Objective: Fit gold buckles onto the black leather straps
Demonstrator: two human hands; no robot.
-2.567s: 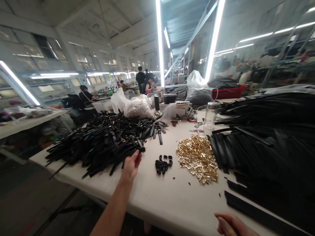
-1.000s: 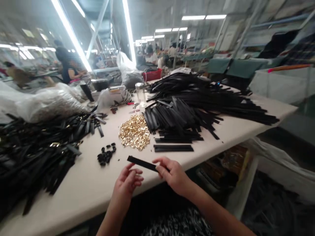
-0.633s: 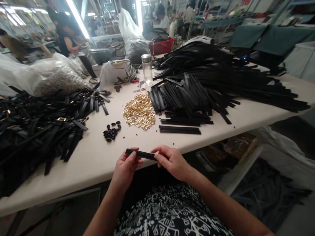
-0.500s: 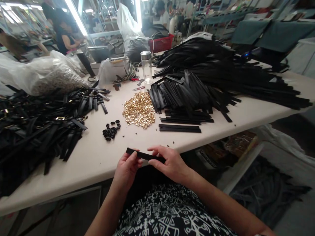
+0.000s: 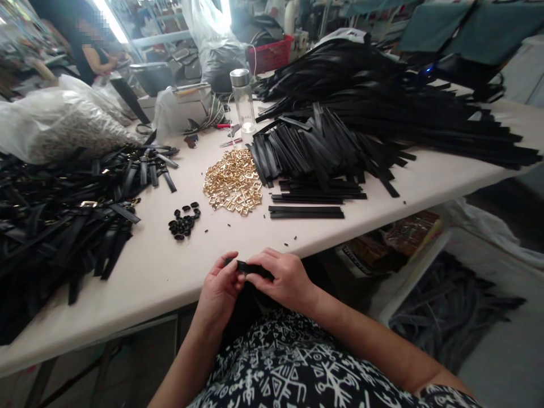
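Note:
A short black strap (image 5: pixel 260 271) is held between my two hands just off the table's front edge. My left hand (image 5: pixel 221 283) pinches its left end between thumb and fingers, covering most of that end. My right hand (image 5: pixel 284 279) is closed around the right part, thumb below and fingers on top. Beyond my hands lie a small cluster of black strap loops (image 5: pixel 183 224) and a heap of gold buckles (image 5: pixel 234 181). Two straps (image 5: pixel 306 212) lie side by side right of the buckles, in front of a bigger pile of cut black straps (image 5: pixel 306 153).
Straps with buckles (image 5: pixel 102 209) are heaped along the table's left side. A glass bottle (image 5: pixel 243 105) stands behind the buckles. Long black strips (image 5: pixel 361 85) cover the back right. Below the table's right edge sits a bin of dark scraps (image 5: pixel 450 311). A person (image 5: pixel 96 51) is at far left.
My right hand has slid left along the strap, closer to my left hand, and its fingers have closed over it. The camera view has shifted slightly.

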